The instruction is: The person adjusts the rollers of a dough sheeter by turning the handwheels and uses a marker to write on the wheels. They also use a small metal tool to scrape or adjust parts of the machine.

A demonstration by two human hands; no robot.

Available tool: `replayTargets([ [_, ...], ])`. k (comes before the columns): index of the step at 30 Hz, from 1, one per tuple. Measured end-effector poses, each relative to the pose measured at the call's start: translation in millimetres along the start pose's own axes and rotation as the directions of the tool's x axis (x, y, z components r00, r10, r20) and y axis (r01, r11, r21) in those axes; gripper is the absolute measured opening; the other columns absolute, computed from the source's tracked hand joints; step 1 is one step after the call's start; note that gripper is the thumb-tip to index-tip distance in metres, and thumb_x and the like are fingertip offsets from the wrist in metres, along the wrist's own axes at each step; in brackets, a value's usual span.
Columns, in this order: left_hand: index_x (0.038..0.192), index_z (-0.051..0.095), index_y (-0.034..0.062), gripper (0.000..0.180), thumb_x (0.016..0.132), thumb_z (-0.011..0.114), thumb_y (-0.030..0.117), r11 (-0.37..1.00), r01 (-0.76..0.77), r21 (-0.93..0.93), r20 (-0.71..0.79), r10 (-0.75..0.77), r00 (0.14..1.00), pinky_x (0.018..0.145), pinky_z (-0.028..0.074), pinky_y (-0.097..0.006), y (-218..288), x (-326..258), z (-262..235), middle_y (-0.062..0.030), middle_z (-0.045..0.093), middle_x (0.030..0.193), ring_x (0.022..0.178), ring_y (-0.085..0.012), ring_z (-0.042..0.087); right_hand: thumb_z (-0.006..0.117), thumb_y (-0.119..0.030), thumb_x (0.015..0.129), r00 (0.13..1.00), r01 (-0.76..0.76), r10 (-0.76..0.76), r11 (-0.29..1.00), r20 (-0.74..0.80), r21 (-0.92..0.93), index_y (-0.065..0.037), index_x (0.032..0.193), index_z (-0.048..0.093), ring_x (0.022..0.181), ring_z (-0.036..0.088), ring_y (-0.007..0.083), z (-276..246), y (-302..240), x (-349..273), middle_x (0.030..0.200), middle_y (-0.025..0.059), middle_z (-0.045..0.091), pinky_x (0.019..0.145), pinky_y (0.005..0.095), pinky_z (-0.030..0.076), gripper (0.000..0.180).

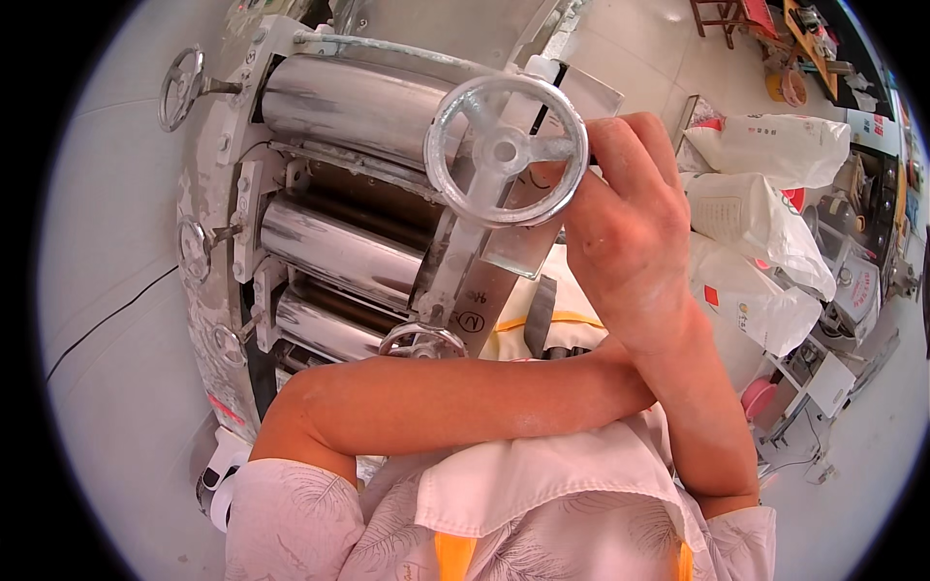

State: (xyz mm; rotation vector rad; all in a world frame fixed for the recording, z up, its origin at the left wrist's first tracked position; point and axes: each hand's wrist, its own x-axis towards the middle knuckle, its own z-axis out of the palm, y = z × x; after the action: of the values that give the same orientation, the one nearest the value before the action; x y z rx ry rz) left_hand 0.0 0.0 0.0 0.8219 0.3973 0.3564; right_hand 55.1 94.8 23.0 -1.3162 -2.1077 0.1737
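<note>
A metal handwheel [505, 152] with spokes stands at the near upper corner of a roller machine. My right hand [628, 218] is closed at the wheel's right rim, its fingers curled round the edge and partly hidden behind it. The machine has several shiny steel rollers [339, 254] stacked between its side plates. Across my front lies my left forearm, reaching to the right. My left hand is hidden behind my right forearm, so its fingers do not show. Just above my left forearm is a smaller handwheel [422, 341], partly covered by the arm.
More handwheels [182, 89] sit along the machine's far left side. Several white sacks [770, 150] stand on the floor at the right, beside shelves and a pink basin [759, 397]. A black cable [111, 320] runs over the floor at the left.
</note>
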Motion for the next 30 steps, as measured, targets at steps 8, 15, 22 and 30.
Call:
replayTargets([
  [8, 0.117, 0.065, 0.0074, 0.016, 0.102, 0.067, 0.014, 1.0, 0.019, 0.024, 0.015, -0.019, 1.0, 0.097, 0.05, -0.038, 5, -2, -4, -0.0052, 0.066, 0.118, 0.112, -0.0183, 0.061, 0.073, 0.002, 0.07, 1.0, -0.021, 0.02, 0.998, 0.024, 0.057, 0.0, 0.083, 0.071, 0.091, 0.057, 0.0262, 0, 1, 1, 0.095, 0.0058, 0.06, 0.079, 0.0367, 0.057, 0.014],
  [15, 0.114, 0.066, 0.005, 0.016, 0.099, 0.066, 0.012, 0.998, 0.04, 0.051, 0.032, -0.041, 0.999, 0.094, 0.052, -0.039, 10, -2, -4, -0.0079, 0.066, 0.115, 0.108, -0.0202, 0.062, 0.072, 0.002, 0.069, 0.999, -0.023, 0.022, 0.999, 0.029, 0.041, 0.0, 0.083, 0.071, 0.091, 0.057, 0.0261, -1, 1, 2, 0.094, 0.0061, 0.06, 0.077, 0.0361, 0.057, 0.014],
  [22, 0.111, 0.068, 0.0026, 0.016, 0.097, 0.066, 0.011, 0.995, 0.04, 0.087, 0.039, -0.044, 0.998, 0.091, 0.053, -0.039, 18, -3, -1, -0.0105, 0.067, 0.112, 0.104, -0.0221, 0.063, 0.072, 0.003, 0.068, 0.999, -0.028, 0.027, 0.999, 0.022, 0.038, 0.0, 0.082, 0.072, 0.09, 0.057, 0.0265, -2, 1, 2, 0.095, 0.0061, 0.06, 0.076, 0.0367, 0.057, 0.014],
  [30, 0.107, 0.069, -0.0001, 0.017, 0.094, 0.065, 0.009, 0.783, 0.039, 0.621, 0.036, -0.078, 0.996, 0.088, 0.054, -0.041, 75, -37, 7, -0.0134, 0.068, 0.108, 0.1, -0.0243, 0.065, 0.078, 0.005, 0.082, 0.963, -0.257, 0.261, 0.964, -0.063, 0.064, -0.004, 0.097, 0.08, 0.087, 0.065, 0.0212, -25, -5, -8, 0.098, 0.0058, 0.069, 0.072, 0.0338, 0.055, 0.018],
])
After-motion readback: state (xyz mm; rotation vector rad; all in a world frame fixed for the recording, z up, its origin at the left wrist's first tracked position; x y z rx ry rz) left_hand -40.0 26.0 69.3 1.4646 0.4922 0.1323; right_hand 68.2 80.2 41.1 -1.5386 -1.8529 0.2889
